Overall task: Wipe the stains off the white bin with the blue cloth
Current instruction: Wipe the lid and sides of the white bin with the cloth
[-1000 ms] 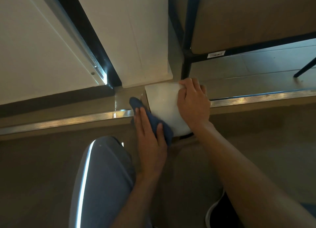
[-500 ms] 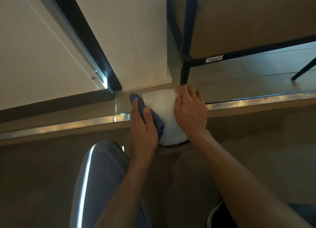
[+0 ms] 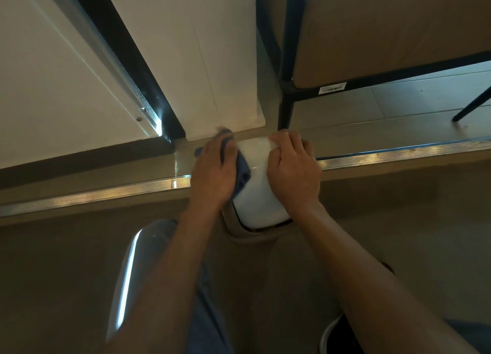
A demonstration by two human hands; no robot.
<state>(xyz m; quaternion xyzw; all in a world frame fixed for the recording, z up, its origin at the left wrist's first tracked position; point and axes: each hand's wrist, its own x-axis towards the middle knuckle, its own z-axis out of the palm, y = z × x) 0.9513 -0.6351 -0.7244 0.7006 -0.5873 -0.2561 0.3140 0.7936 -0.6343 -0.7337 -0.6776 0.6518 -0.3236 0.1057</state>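
Left hand (image 3: 214, 173), blue cloth (image 3: 243, 171) slid up white bin (image 3: 259, 191).

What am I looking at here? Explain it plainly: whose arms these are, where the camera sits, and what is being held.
There is no machine: these are a person's own bare hands, filmed by one camera worn on their head, looking down. The left hand presses a blue cloth against the side of a small white bin, which stands on the floor beside a metal threshold strip. The right hand grips the bin's other side, seemingly to steady it. Behind are a white wall panel and a black-framed shelf.
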